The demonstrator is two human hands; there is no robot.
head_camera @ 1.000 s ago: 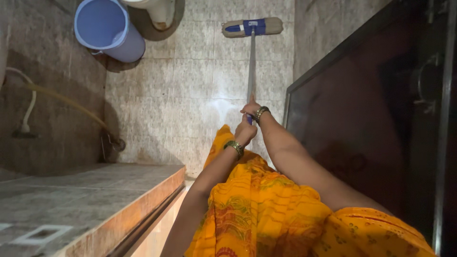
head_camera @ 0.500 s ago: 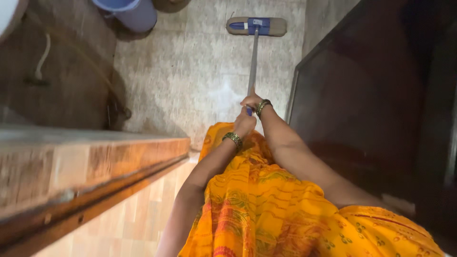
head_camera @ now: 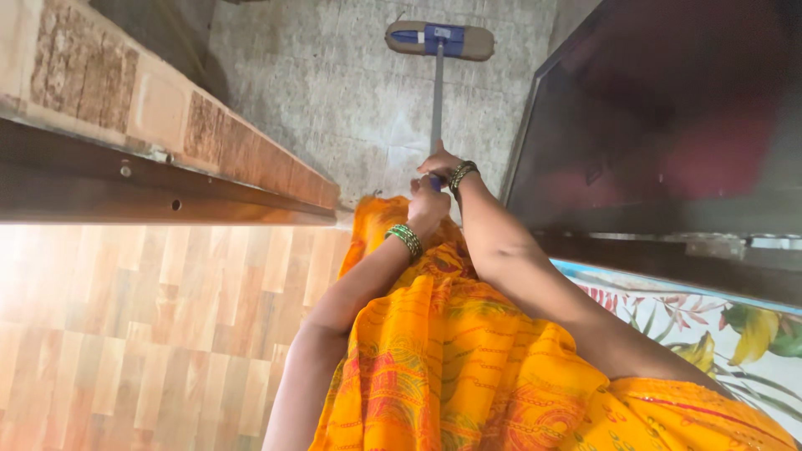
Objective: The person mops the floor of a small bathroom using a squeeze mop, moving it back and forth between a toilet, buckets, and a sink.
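A flat mop (head_camera: 439, 39) with a beige pad and blue bracket lies on the grey tiled floor (head_camera: 334, 92) at the top of the view. Its thin metal handle (head_camera: 436, 100) runs down toward me. My right hand (head_camera: 443, 163) grips the handle higher up, a dark beaded bracelet on the wrist. My left hand (head_camera: 428, 207) holds the handle's blue end just below, with a green and gold bangle on its wrist. Both arms reach forward over my orange patterned garment (head_camera: 468, 359).
A tiled ledge with a dark wooden edge (head_camera: 167, 159) juts in from the left. Below it is wood-pattern flooring (head_camera: 150, 326). A dark door panel (head_camera: 668, 117) stands along the right, with a floral surface (head_camera: 718, 326) beneath it.
The view has swung back and down: the blue bucket and hose have left the frame, the ledge now fills the upper left, and the wood-pattern flooring and floral surface have appeared. Both hands keep their grip.
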